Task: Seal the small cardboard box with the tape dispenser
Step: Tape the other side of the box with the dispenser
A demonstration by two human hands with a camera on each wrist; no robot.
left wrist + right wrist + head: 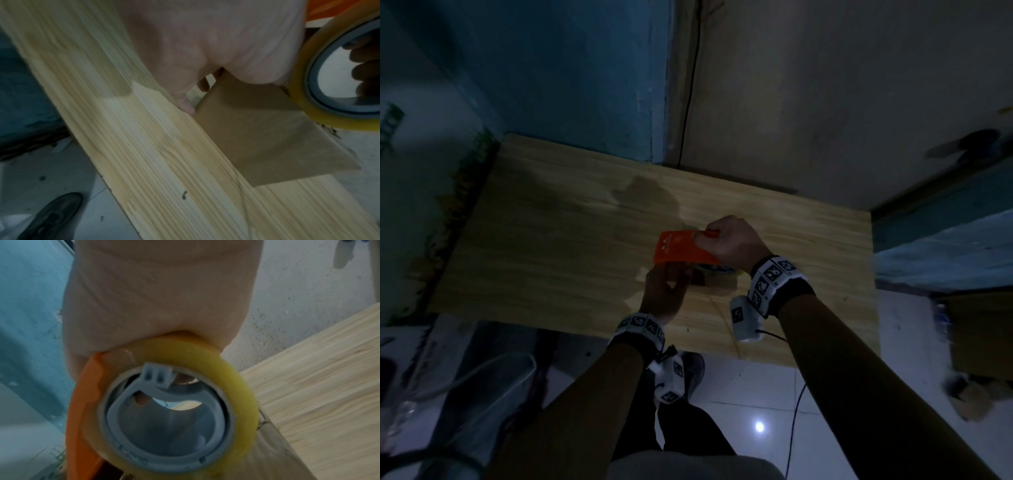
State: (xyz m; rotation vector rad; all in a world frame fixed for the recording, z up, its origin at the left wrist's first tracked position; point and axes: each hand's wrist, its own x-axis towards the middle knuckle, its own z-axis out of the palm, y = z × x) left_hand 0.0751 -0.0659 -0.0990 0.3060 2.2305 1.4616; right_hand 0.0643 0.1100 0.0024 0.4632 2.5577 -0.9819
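Observation:
The small brown cardboard box (717,286) stands on the wooden table (551,222) near its front edge. My left hand (664,294) grips the box's left end, with a fingertip (187,107) against the side of the box (267,138). My right hand (732,246) grips the orange tape dispenser (678,251) and holds it on top of the box. The yellowish tape roll (236,378) on its grey hub (164,426) sits against the box's top edge (277,451). The same roll (304,84) shows beside my left palm. The box's top is hidden under the dispenser.
A dark stain (647,192) marks the table behind the box. A black cable (688,102) runs down the wall corner. A dark shoe (51,216) stands on the tiled floor under the table's front edge. Bare wood (517,257) lies to the left.

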